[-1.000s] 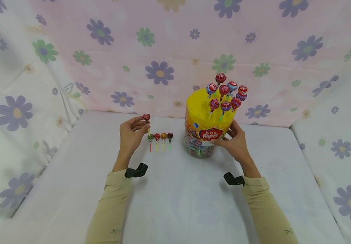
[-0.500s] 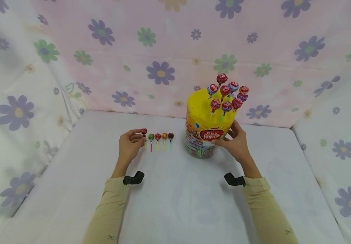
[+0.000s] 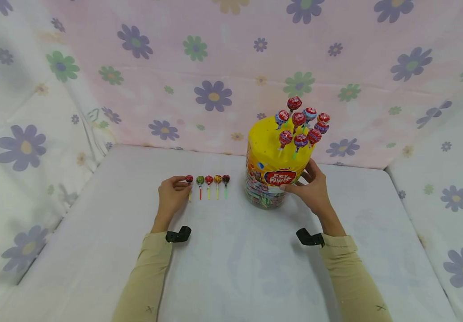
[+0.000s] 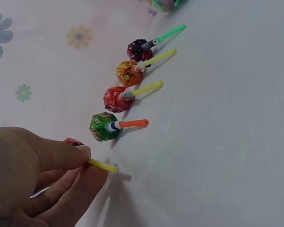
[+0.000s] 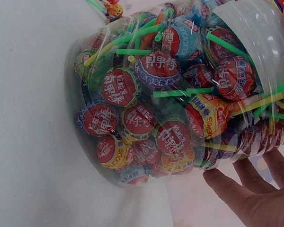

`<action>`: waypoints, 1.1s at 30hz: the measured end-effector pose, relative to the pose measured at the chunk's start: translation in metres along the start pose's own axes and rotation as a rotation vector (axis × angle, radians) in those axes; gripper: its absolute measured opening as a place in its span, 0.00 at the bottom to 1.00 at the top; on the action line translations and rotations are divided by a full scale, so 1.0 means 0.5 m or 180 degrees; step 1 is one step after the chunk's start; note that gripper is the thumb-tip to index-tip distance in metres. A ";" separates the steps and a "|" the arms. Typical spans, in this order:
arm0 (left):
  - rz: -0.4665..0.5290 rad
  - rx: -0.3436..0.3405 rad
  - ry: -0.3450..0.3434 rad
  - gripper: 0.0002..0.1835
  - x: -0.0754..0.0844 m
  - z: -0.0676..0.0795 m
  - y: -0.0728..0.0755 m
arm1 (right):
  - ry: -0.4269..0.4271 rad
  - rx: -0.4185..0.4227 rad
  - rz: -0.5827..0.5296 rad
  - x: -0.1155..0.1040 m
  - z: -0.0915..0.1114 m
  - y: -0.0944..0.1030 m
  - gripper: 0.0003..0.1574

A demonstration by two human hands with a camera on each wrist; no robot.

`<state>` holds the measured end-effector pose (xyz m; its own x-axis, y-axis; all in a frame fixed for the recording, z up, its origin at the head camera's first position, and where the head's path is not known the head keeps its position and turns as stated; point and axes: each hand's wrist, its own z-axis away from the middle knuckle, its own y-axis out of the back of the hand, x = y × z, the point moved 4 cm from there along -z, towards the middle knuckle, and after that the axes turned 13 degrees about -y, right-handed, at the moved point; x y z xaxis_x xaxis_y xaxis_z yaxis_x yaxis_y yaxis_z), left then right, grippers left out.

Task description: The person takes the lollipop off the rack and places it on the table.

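Note:
My left hand [image 3: 172, 197] pinches a dark red lollipop [image 3: 189, 179] between thumb and fingers. Its yellow stick [image 4: 102, 165] points out past the fingertips in the left wrist view, and part of the candy is hidden by the thumb. Just right of it lies a row of several lollipops, beginning with a green one [image 3: 200, 180] on a red stick. My right hand [image 3: 315, 190] grips the right side of a clear plastic jar [image 3: 264, 197] with a yellow lid [image 3: 262, 134]. Wrapped lollipops [image 5: 156, 71] fill the jar.
Several red and purple lollipops [image 3: 298, 120] stand upright in the lid. A dark lollipop [image 3: 225, 180] on a green stick ends the row nearest the jar. White cloth [image 3: 231, 268] covers the table, and a flowered curtain [image 3: 150, 89] hangs behind it.
My left hand has moved down and slightly left with the dark red lollipop, from above the row to beside its left end. The right hand stays on the jar.

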<state>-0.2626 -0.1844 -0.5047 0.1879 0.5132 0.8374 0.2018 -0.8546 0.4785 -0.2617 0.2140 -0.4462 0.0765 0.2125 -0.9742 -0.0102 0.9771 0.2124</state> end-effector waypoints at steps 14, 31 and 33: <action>-0.0119 0.0038 0.0220 0.19 0.002 -0.008 -0.017 | -0.0025 0.0032 0.0021 0.002 0.001 0.001 0.55; -0.0261 0.0094 0.0081 0.18 0.010 -0.004 -0.015 | 0.0012 0.0026 0.0019 0.003 0.001 0.001 0.55; -0.0285 0.0096 0.0075 0.18 0.014 -0.003 -0.012 | 0.0016 0.0014 0.0009 0.002 0.001 0.001 0.55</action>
<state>-0.2640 -0.1758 -0.5010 0.1451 0.5853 0.7978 0.2457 -0.8024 0.5439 -0.2611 0.2147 -0.4471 0.0716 0.2155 -0.9739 -0.0059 0.9765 0.2156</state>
